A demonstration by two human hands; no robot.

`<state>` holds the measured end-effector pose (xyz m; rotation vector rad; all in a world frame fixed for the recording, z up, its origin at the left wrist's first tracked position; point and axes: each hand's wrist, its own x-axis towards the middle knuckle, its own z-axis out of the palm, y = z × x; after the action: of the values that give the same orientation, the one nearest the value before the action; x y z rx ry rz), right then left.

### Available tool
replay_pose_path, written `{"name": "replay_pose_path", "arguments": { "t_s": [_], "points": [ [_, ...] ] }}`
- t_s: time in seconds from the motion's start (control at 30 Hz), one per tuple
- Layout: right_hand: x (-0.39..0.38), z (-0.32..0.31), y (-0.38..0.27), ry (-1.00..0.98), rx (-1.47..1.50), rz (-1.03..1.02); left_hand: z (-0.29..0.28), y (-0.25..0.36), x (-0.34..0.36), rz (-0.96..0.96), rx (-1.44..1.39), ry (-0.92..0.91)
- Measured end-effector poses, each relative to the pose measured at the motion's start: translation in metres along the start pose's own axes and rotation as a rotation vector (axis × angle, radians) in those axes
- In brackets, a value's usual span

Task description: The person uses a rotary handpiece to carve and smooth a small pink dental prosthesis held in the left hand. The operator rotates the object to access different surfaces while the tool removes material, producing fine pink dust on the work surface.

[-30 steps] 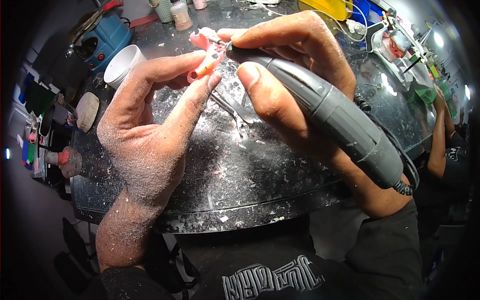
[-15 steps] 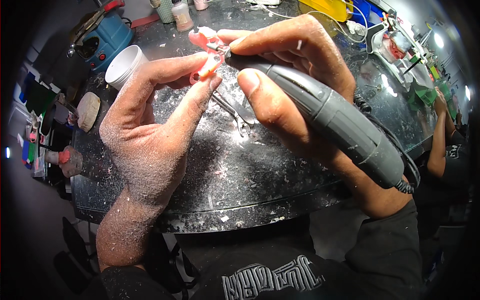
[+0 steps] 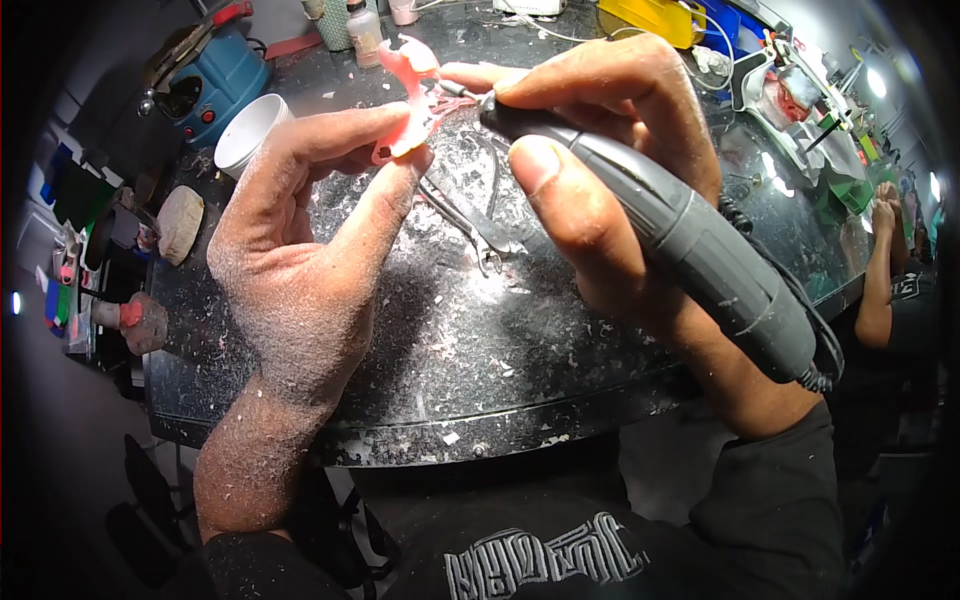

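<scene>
My left hand (image 3: 300, 250), coated in pale dust, pinches a small pink piece (image 3: 415, 75) with holes between thumb and fingers, at the upper middle of the head view. My right hand (image 3: 580, 225) grips a dark grey rotary handpiece (image 3: 690, 260), its cord trailing behind. The handpiece's thin metal bit (image 3: 453, 89) is at the pink piece's right side; whether they touch I cannot tell. Below and between my hands, metal tools (image 3: 470, 225), seemingly pliers or tweezers, lie among pale shavings, partly hidden by my left hand.
The dark, dust-strewn worktop (image 3: 460, 390) holds a white tub (image 3: 238, 140), a blue machine (image 3: 215, 85), a round pale block (image 3: 180, 225), bottles (image 3: 362, 35) and a yellow bin (image 3: 635, 18). At far right stand an articulator-like device (image 3: 775, 75) and a co-worker's arms (image 3: 878, 280).
My right hand and the handpiece have moved slightly right, the bit drawing back a little from the pink piece. That piece is tilted slightly differently; the co-worker's hands have shifted.
</scene>
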<state>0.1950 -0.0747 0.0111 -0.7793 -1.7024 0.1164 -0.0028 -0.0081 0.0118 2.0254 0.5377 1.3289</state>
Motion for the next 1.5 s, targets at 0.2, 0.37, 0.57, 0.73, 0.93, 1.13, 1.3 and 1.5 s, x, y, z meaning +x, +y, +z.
{"name": "replay_pose_path", "arguments": {
  "t_s": [0.2, 0.37, 0.57, 0.73, 0.93, 1.13, 1.3, 1.5],
  "points": [
    [0.0, 0.003, 0.003, 0.03, 0.006, -0.03, 0.003, -0.005, 0.004, -0.131, -0.229, -0.011],
    [0.001, 0.006, 0.004, 0.097, -0.029, -0.047, 0.005, -0.014, 0.007, -0.267, -0.519, 0.007],
    [0.003, 0.007, 0.006, 0.121, -0.018, -0.044, 0.007, -0.013, 0.005, -0.349, -0.667, -0.009],
    [0.01, 0.003, 0.008, 0.181, -0.208, -0.165, 0.002, -0.016, 0.005, -0.341, -0.666, -0.056],
    [0.005, 0.002, -0.001, 0.112, -0.195, -0.128, 0.007, -0.012, 0.005, -0.338, -0.67, -0.021],
    [-0.001, 0.006, 0.005, 0.113, -0.15, -0.102, 0.0, -0.016, 0.003, -0.314, -0.578, -0.144],
    [-0.004, 0.009, 0.01, 0.111, -0.133, -0.088, 0.0, -0.016, 0.002, -0.268, -0.575, -0.16],
    [-0.007, 0.009, 0.01, 0.101, -0.117, -0.081, 0.001, -0.015, 0.003, -0.242, -0.564, -0.183]
  ]
}}
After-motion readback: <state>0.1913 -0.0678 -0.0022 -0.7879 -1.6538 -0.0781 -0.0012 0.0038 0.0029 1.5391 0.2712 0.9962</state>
